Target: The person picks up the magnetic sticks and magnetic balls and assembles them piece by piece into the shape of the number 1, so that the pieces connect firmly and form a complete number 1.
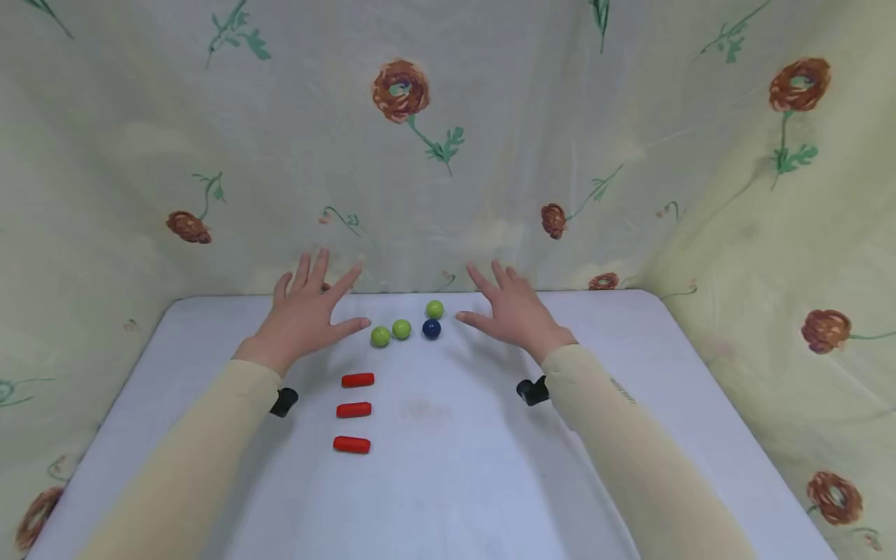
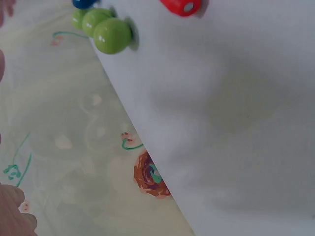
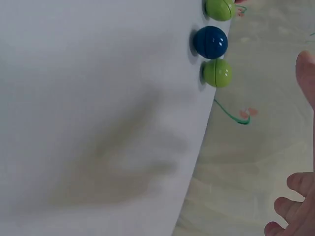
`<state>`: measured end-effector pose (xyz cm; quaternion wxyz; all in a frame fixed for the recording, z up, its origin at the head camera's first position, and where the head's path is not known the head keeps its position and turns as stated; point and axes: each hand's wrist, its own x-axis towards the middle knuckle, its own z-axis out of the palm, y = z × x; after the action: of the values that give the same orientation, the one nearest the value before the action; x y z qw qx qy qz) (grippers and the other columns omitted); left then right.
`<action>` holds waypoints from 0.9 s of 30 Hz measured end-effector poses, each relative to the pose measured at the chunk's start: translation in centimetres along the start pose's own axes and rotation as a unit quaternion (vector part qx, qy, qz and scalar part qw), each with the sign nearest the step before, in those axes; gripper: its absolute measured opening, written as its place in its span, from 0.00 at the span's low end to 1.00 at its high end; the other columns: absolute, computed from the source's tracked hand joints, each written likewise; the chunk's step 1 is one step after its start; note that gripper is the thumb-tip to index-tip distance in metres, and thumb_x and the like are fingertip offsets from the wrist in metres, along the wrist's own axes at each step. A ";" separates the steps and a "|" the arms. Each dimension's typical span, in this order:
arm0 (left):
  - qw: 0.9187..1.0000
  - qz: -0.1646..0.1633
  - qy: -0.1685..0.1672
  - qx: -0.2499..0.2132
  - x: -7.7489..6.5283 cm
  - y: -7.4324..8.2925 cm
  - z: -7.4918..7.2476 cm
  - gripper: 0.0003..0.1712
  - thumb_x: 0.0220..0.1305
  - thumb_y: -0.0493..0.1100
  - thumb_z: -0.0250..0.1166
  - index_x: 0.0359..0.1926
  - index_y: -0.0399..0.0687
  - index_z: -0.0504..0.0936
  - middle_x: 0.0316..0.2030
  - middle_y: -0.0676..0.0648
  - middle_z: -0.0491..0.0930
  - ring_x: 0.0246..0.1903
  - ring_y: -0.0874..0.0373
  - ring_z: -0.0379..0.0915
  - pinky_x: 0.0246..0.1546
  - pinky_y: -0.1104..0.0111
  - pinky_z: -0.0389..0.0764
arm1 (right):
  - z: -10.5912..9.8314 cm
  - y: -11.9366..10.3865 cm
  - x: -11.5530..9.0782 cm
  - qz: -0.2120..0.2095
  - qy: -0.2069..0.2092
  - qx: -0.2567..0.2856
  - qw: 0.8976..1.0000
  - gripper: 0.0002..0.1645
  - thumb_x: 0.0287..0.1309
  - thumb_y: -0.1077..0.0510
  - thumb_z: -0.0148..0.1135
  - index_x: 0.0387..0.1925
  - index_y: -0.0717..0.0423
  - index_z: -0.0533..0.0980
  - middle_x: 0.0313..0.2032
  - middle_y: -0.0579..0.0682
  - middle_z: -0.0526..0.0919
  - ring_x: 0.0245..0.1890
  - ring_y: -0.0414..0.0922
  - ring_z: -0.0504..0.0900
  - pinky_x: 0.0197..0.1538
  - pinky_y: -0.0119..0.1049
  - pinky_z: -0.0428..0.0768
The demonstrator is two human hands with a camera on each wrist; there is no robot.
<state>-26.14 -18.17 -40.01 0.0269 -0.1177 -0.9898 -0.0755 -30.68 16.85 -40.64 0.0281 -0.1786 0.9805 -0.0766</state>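
Both hands hover over the far part of the table with fingers spread and nothing held. My left hand (image 1: 299, 319) has its thumb tip beside a green ball (image 1: 380, 337). A second green ball (image 1: 401, 329) lies just right of that one. Between the hands sit a dark blue ball (image 1: 431, 329) and a third green ball (image 1: 435, 309) behind it. My right hand (image 1: 514, 311) points its thumb toward these two. In the right wrist view the blue ball (image 3: 210, 42) shows between two green ones, and a seam runs round the green ball (image 3: 217, 73).
Three short red cylinders lie in a column nearer the viewer: the far one (image 1: 358, 379), the middle one (image 1: 353, 410) and the near one (image 1: 351, 445). The white table (image 1: 448, 498) meets a flower-patterned curtain (image 1: 490, 179) at its back edge.
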 end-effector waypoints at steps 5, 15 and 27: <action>0.999 0.025 0.013 -0.024 -2.5 0.0 0.8 0.51 0.65 0.75 0.58 0.81 0.70 0.46 0.82 0.39 0.35 0.80 0.34 0.37 0.72 0.33 0.51 | 1.9 0.1 -1.0 0.003 0.021 0.049 0.999 0.51 0.67 0.27 0.53 0.81 0.28 0.40 0.79 0.60 0.54 0.78 0.62 0.58 0.75 0.60 0.61; 0.998 0.023 0.024 -0.058 -7.8 -0.3 3.2 0.45 0.65 0.64 0.67 0.78 0.64 0.61 0.77 0.40 0.58 0.73 0.37 0.58 0.67 0.38 0.68 | 5.8 -1.1 -2.0 -0.001 0.030 0.152 0.988 0.44 0.70 0.31 0.53 0.81 0.33 0.51 0.75 0.56 0.64 0.76 0.56 0.63 0.75 0.56 0.65; 0.972 -0.045 -0.020 -0.228 -12.6 0.3 6.3 0.30 0.64 0.56 0.71 0.66 0.60 0.79 0.57 0.48 0.75 0.57 0.50 0.70 0.52 0.55 0.83 | 8.8 -2.0 -2.5 -0.016 0.037 0.182 0.982 0.37 0.72 0.33 0.51 0.76 0.39 0.64 0.72 0.52 0.70 0.73 0.54 0.68 0.74 0.53 0.66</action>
<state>-14.02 -19.77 -47.06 -0.0241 -0.0778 -0.9510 -0.2983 -26.92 14.71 -48.90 0.0223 -0.1828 0.9476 -0.2610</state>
